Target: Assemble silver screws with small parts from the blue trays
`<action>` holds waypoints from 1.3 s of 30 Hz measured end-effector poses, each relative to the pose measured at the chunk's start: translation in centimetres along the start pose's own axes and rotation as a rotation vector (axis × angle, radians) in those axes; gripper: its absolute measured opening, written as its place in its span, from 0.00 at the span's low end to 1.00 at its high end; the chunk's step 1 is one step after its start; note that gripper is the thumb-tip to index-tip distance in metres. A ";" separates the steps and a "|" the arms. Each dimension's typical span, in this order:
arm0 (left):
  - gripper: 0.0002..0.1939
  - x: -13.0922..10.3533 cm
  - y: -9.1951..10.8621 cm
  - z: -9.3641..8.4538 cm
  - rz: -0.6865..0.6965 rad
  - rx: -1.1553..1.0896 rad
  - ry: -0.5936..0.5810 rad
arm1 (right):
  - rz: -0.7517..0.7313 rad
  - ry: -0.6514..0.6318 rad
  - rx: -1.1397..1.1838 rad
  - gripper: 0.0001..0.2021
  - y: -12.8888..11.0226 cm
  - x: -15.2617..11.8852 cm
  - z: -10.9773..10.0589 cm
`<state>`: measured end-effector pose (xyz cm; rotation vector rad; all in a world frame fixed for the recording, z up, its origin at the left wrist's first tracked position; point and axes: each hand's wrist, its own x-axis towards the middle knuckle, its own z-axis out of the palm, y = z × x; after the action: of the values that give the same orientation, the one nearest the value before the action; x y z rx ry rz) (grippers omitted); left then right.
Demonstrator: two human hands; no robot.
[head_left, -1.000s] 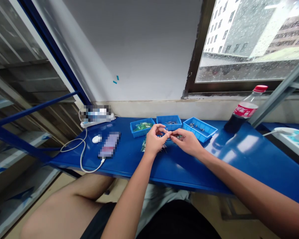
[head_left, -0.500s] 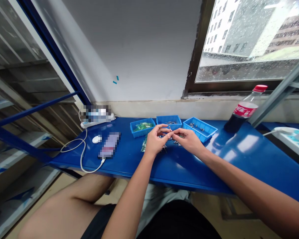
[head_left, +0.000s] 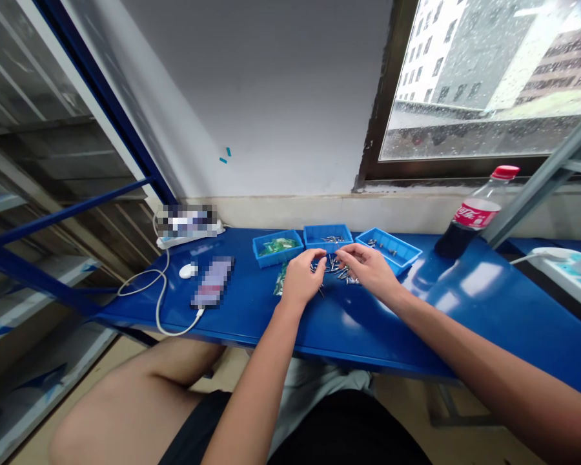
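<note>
My left hand [head_left: 303, 279] hovers at the left side of a loose pile of small metal screws [head_left: 339, 268] on the blue table. Its fingers are curled toward the thumb; anything between them is too small to make out. To the right of it, my right hand [head_left: 370, 268] is over the pile's other side, thumb and forefinger drawn together in a pinch. What that pinch holds, I cannot make out. A narrow gap separates the two hands. Beside my left hand lies a green and clear plastic packet [head_left: 281, 281], partly covered by the hand.
Behind the hands stand a blue tray [head_left: 266, 259] with green packets, a middle tray [head_left: 312, 243] with metal pieces and a right tray [head_left: 407, 263] with small parts. A cola bottle [head_left: 474, 216] stands right. A phone [head_left: 214, 283] with a white cable [head_left: 161, 303] lies left.
My hands, which met at the fingertips over a small piece, have parted slightly. More of the screw pile shows between them. The trays have not moved.
</note>
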<state>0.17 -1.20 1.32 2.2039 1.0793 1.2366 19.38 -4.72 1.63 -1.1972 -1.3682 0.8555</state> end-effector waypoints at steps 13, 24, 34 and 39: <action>0.09 -0.1 -1.0 0.2 0.035 0.356 -0.258 | -0.069 0.097 0.135 0.22 1.0 1.6 -0.4; 0.08 0.0 -1.4 0.5 0.082 0.291 -0.242 | -0.034 0.098 -0.181 0.29 1.1 2.0 -1.1; 0.09 -0.2 -0.5 0.0 0.084 0.168 -0.139 | -0.389 -0.071 -0.517 0.11 0.5 0.0 -0.1; 0.04 -0.1 0.3 0.0 0.006 -0.037 -0.084 | -0.353 -0.066 -0.542 0.08 0.5 0.1 -0.3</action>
<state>0.22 -1.43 1.46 2.2114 1.0100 1.1466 19.78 -4.58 1.24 -1.2748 -1.8689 0.2782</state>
